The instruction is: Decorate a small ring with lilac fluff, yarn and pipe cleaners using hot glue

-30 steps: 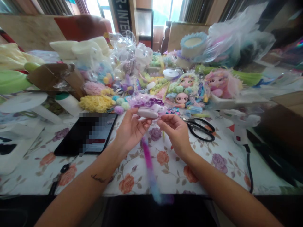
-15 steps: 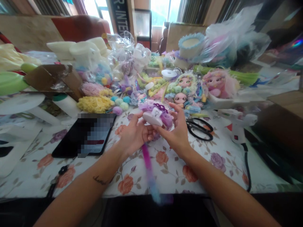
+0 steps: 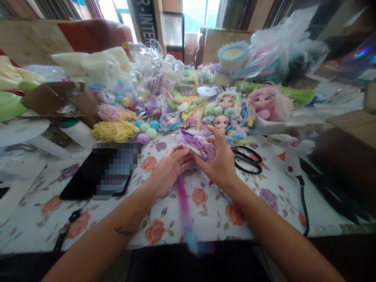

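Pale capital letters run downward on a dark vertical banner (image 3: 144,24) at the far side, left of centre: an "R", a raised dot, then "INTE". The top of the wording is cut off by the edge of the view, and its lower end is too unclear to read. On the left forearm (image 3: 117,234), a small tattoo (image 3: 122,230) in cursive script is too blurred to make out. The tablet (image 3: 101,170) screen is pixelated.

A craft workspace, though whether in a home or a workshop is unclear: a flowered cloth (image 3: 216,225) is spread beneath doll heads (image 3: 221,122), pompoms (image 3: 143,138), scissors (image 3: 248,172), a glue gun (image 3: 291,158), a spool (image 3: 23,130) and a thread cone (image 3: 78,132), with curtains (image 3: 239,15) by a bright window (image 3: 195,15) beyond
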`<state>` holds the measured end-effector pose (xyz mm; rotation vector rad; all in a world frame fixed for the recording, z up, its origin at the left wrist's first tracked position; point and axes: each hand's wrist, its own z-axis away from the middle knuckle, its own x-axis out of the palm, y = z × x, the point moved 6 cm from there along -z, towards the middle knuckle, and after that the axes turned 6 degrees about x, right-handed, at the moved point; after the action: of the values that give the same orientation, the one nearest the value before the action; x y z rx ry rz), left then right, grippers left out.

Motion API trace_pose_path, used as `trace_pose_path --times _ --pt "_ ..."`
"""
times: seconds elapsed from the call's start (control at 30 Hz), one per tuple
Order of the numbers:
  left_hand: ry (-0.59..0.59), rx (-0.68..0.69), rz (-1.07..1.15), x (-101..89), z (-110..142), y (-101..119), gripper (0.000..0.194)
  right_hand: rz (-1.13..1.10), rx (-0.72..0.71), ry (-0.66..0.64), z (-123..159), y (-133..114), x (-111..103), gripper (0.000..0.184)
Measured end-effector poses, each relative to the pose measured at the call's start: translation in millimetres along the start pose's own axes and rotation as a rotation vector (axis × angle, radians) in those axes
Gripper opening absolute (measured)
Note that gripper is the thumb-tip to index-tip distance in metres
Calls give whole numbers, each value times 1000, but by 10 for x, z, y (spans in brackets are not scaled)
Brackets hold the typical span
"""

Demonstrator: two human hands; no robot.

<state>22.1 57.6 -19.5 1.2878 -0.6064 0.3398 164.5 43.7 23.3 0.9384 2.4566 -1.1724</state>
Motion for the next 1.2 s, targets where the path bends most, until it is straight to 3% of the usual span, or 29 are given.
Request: trace_pose_path --times 0.1,0.23,0.47,0.57,0.67,0.7,0.83,0.9,1.03,1.2 --pt "-51 -60 26 31 9 -47 12 67 -115 -19 23 -79 12 75" --pt "-4 -86 44 17 11 -67 7 96 -228 -54 43 -159 20 75" --pt "55 9 59 16 19 -29 13 44 -132 -163 22 -115 52 76" --pt "92 77 77 -1 16 20 12 -24 -154 -71 9 -175 -59 65" --pt "190 198 97 -59 13 110 10 -64 -178 131 21 -248 -230 34" --pt "222 240 95 -81 13 140 10 -77 -191 142 32 -272 -242 25" --pt "265 308 49 -117 12 192 10 -131 -273 -156 92 -354 -16 24" --pt "240 304 24 -105 14 189 10 -132 -242 -230 105 -330 68 24" --pt "226 275 -8 -93 31 167 10 -127 -65 -164 52 -188 57 22" --pt "195 135 -21 -67 28 96 8 -146 34 -111 13 -45 43 25"
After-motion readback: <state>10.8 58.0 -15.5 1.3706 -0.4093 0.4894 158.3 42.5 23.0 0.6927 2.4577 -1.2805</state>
